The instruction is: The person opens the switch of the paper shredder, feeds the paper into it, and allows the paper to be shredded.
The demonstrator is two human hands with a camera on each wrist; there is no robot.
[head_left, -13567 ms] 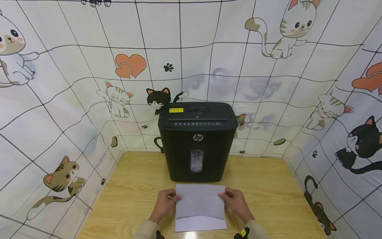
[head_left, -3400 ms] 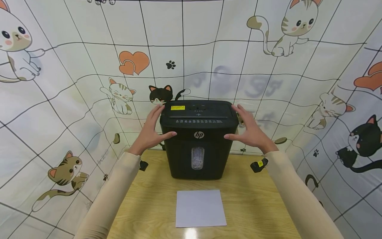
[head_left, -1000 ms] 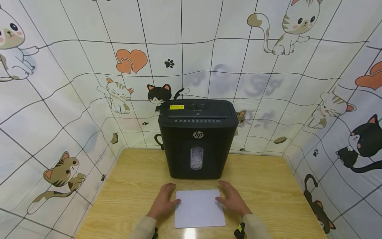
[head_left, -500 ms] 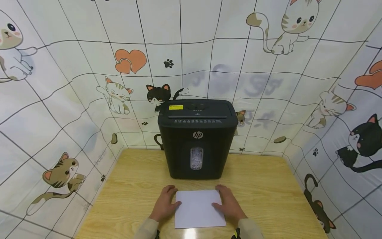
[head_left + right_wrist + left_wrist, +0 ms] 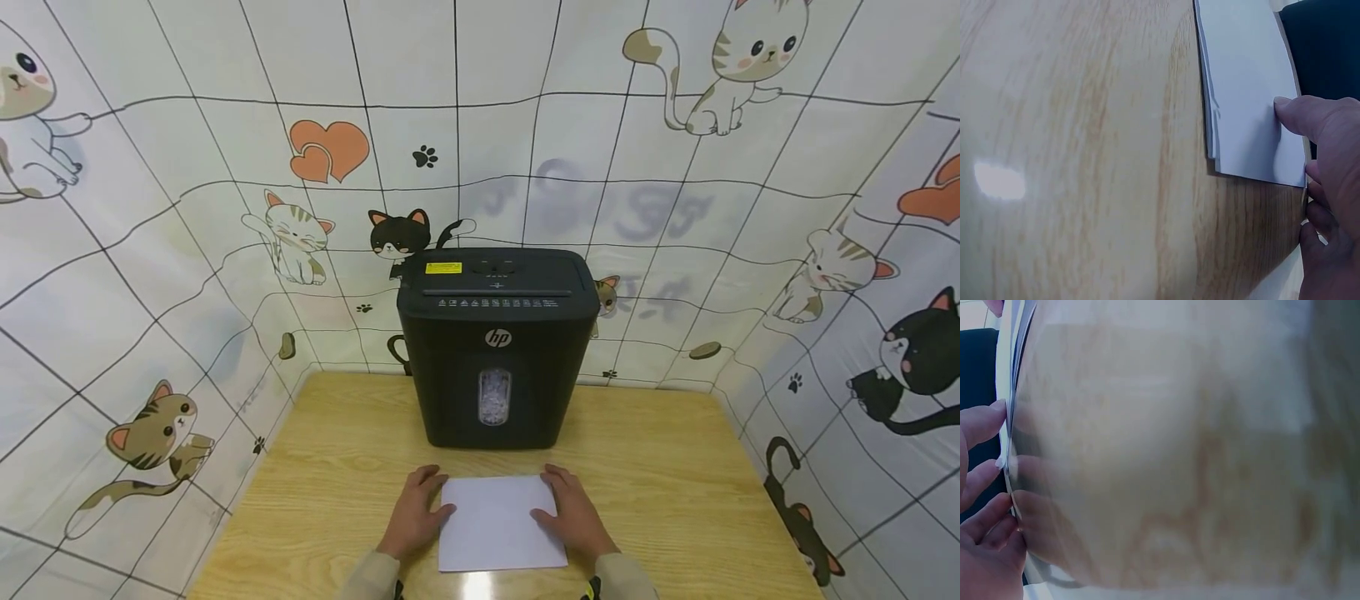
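A thin stack of white paper lies flat on the wooden table, with several sheet edges visible in the right wrist view. My left hand rests at the stack's left side, its thumb tip at the paper's edge. On the right side, my right hand lays its thumb on the top sheet while the other fingers bend down beside the stack onto the table. Behind the paper stands a black HP paper shredder, upright, with white shreds behind its small window.
The wooden table reaches back to a cat-printed cloth wall, with more cloth at both sides. A yellow label is on the shredder's top, above a long feed slot.
Earlier both hands held paper, then reached to the shredder's upper sides. They have since come down beside the stack, the right thumb shifting slightly inward; over the last half second they barely move.
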